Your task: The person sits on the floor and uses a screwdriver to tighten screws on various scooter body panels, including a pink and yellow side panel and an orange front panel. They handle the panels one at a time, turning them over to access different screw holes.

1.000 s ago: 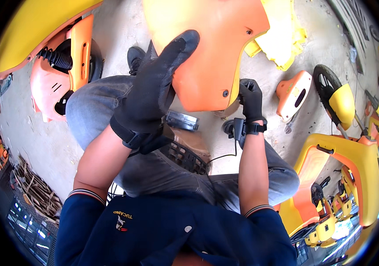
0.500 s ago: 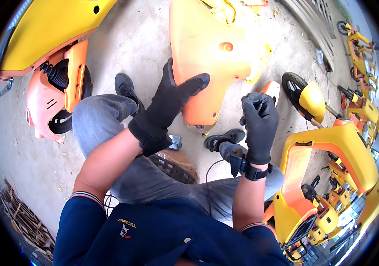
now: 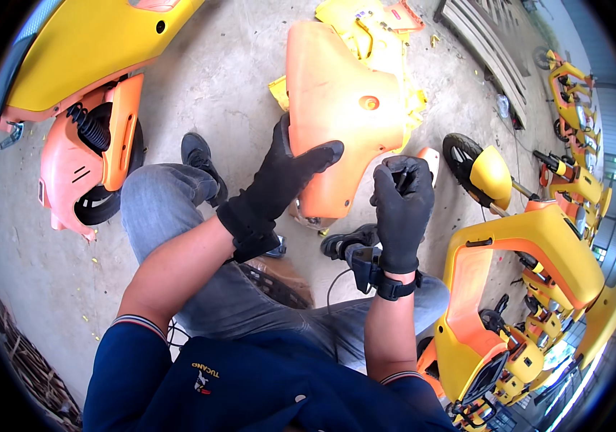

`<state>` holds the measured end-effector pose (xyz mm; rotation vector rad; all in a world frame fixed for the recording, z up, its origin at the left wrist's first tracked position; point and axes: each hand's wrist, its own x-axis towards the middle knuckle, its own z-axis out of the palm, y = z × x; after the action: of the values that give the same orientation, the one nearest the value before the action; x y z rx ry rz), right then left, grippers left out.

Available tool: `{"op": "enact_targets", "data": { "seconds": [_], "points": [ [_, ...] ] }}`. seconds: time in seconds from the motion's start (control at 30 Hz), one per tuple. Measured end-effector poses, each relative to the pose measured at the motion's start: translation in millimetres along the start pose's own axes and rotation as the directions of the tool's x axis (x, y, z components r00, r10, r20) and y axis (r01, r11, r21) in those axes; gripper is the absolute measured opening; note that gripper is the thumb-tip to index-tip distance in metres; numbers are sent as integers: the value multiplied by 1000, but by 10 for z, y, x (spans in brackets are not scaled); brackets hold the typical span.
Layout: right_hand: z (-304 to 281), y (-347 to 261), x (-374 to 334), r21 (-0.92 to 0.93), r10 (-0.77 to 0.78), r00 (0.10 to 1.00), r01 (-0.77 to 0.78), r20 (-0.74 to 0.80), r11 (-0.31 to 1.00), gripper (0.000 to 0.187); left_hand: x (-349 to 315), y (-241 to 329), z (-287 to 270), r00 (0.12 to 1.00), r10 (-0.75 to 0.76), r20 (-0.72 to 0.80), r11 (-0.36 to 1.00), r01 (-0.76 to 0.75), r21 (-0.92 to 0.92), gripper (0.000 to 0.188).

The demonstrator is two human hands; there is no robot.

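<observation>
A large orange plastic body panel (image 3: 337, 108) stands in front of me, with a round hole in its face and a smaller hole near its lower end. My black-gloved left hand (image 3: 279, 169) grips its left edge, thumb across the front and fingers behind, out of sight. Just right of the panel's lower part, apart from it, is my gloved right hand (image 3: 403, 201). Its fingers are curled and pinched together; whatever they may hold is too small to make out. A dark device (image 3: 367, 270) is strapped at my right wrist.
Yellow plastic pieces (image 3: 362, 32) lie behind the panel. An orange-and-yellow scooter (image 3: 81, 162) stands at left. A yellow scooter body (image 3: 538, 245) and a wheel (image 3: 463, 169) are close on my right. Long planks (image 3: 484, 54) lie far right, sticks (image 3: 30, 360) lower left.
My right hand has moved a little left, nearer the panel, fingers still pinched. The panel shows slightly lower in the view, with my left hand still on its edge.
</observation>
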<state>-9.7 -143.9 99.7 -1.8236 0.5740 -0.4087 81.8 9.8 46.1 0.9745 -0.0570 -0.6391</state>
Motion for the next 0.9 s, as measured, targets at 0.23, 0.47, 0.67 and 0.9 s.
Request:
{"op": "enact_targets", "data": {
  "seconds": [0.23, 0.47, 0.67, 0.9],
  "points": [
    [-55, 19, 47, -134, -56, 998, 52, -27, 990, 3, -14, 13, 13, 999, -30, 30, 999, 30, -16, 81],
    [-27, 51, 49, -412, -250, 968, 230, 6, 882, 8, -24, 2, 52, 999, 3, 41, 1000, -3, 5, 88],
    [-59, -24, 48, -478, -210, 977, 196, 25, 856, 9, 0, -110, 9, 996, 66, 57, 997, -68, 32, 94],
    [-76, 12, 29, -439, -232, 973, 204, -10, 875, 11, 10, -104, 15, 993, 75, 86, 997, -78, 28, 95]
  ]
}}
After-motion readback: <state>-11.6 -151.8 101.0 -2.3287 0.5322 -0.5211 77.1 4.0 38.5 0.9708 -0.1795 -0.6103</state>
